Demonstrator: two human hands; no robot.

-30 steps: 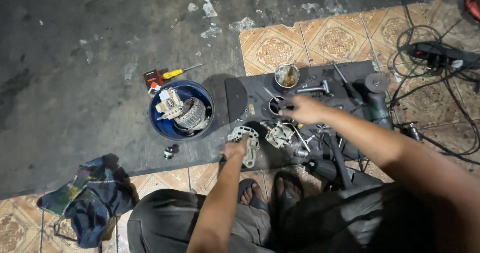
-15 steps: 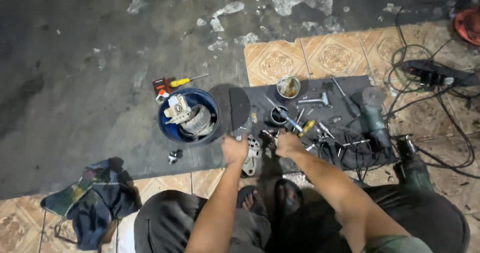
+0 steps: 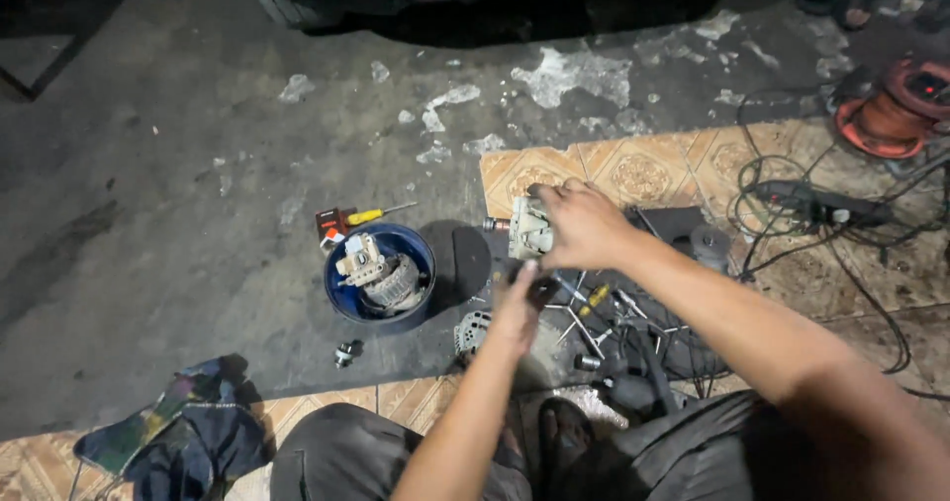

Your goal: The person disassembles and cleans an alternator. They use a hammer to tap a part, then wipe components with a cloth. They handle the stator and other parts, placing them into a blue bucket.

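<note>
Dark, stained concrete floor (image 3: 198,194) across most of the view, patterned tiles (image 3: 633,170) to the right, a black mat (image 3: 673,229) laid over them. Blue bowl (image 3: 384,273) on the floor left of the mat, filled with pale metal parts. Crumpled rag (image 3: 173,432) at lower left; orange cord reel (image 3: 891,110) at upper right with black cables (image 3: 792,204) trailing from it. Right hand (image 3: 584,226) raised over the mat's far edge, grip closed round a housing (image 3: 529,229): a pale grey cast-metal piece, blocky, with a short shaft stub poking out on its left side; far face hidden by the fingers. Left hand (image 3: 517,308) just below it, grip narrow on something small and dark, too blurred to tell what. Loose tools (image 3: 594,308) scattered on the mat beneath both hands, a ribbed grey part (image 3: 473,331) lying just left of the left wrist. Yellow-handled screwdriver (image 3: 376,214) above the bowl; small fitting (image 3: 344,353) below it. Compared with half a second ago: housing lifted off the mat and carried up toward the tiles, right hand higher, left hand off the ribbed part and shifted right, view tilted further up.
</note>
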